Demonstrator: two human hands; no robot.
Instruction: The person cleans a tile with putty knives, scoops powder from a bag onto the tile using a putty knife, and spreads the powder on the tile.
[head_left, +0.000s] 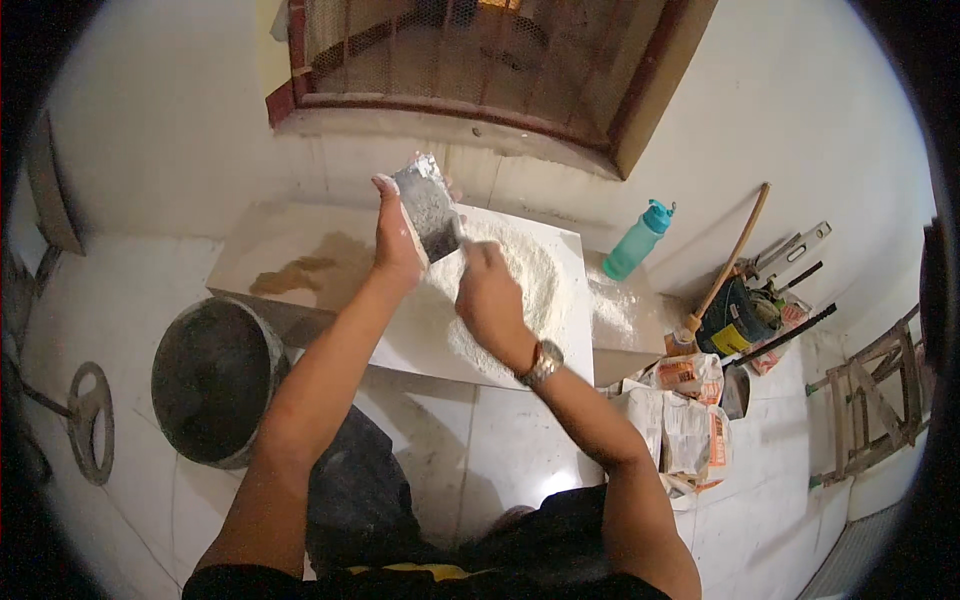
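My left hand [396, 238] is raised above the white board and grips a grey, flat-sided rectangular metal piece [432, 208], thumb on the near side and fingertips behind. Its shiny far end is tilted up. My right hand [488, 298], wearing a wristwatch, is closed in front of the metal piece's lower edge. What it holds is blurred and mostly covered by the fingers. Below both hands, pale powder [535, 275] is spread over the white board [575, 350], with a ring-like ridge on the right side.
A large dark round tub [215, 380] stands at the left. Behind the board's right end is a teal bottle [640, 240]. Paper bags [690, 430], a dark bucket [735, 315] of tools and a wooden frame [870, 400] occupy the right. A barred window [450, 65] is ahead.
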